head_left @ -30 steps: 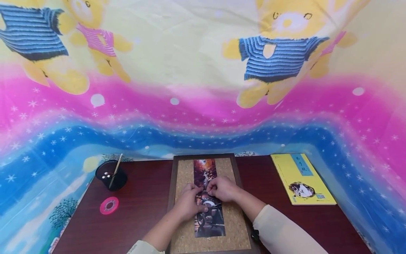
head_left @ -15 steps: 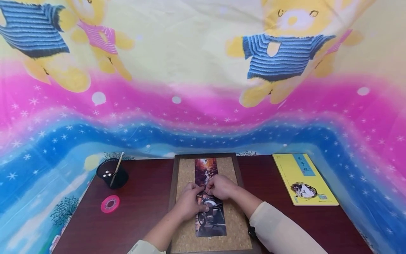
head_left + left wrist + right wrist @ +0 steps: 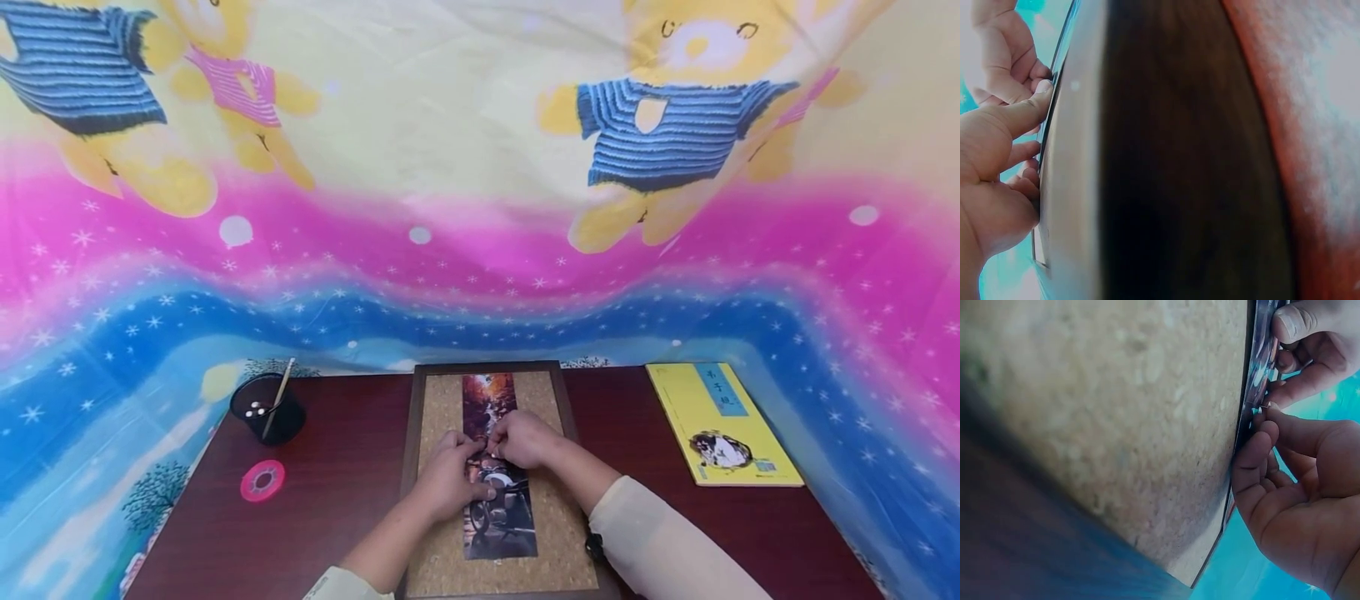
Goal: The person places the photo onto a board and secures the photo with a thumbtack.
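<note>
On a framed cork board (image 3: 438, 404) lies a long narrow printed picture (image 3: 498, 533), with an orange forest at its far end and a motorcycle nearer the person. My left hand (image 3: 447, 482) presses on the picture's left side, thumb and forefinger spread. Across from it my right hand (image 3: 523, 439) works at the picture's middle, its thumb and forefinger pinched together. Between those fingertips, the right wrist view shows a tiny thin pin-like item (image 3: 1263, 407); its exact kind I cannot tell. The fingertips of both hands are close together there.
A black mesh cup (image 3: 273, 421) holding a thin stick and several white-tipped items stands at left on the dark red table (image 3: 337, 508). In front of it lies a pink ring-shaped roll (image 3: 252, 492). A yellow book (image 3: 708, 408) lies at right. Printed cloth (image 3: 450, 275) surrounds the table.
The head view has shifted slightly, moving the whole scene a little to the right. Both hands stay at the same part of the picture, with only slight finger movement.
</note>
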Motion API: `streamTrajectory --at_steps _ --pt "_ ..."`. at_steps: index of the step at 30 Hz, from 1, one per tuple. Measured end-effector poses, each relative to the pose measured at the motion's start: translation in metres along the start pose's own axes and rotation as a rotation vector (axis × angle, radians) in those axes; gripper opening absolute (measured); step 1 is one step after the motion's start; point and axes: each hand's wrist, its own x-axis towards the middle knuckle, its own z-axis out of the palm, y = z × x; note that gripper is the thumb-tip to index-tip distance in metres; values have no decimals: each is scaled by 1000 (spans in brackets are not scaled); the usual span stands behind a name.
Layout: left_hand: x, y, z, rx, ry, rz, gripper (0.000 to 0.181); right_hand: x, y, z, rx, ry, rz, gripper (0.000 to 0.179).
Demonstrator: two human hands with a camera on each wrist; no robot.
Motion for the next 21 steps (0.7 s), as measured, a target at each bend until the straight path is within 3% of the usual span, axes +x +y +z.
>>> streamTrajectory --at_steps 10,21 --pt "1 0 0 -6 -1 -2 76 1 9 3 92 -17 55 19" --pt "0 1 -1 -7 -7 -3 75 0 5 2 104 -28 84 18"
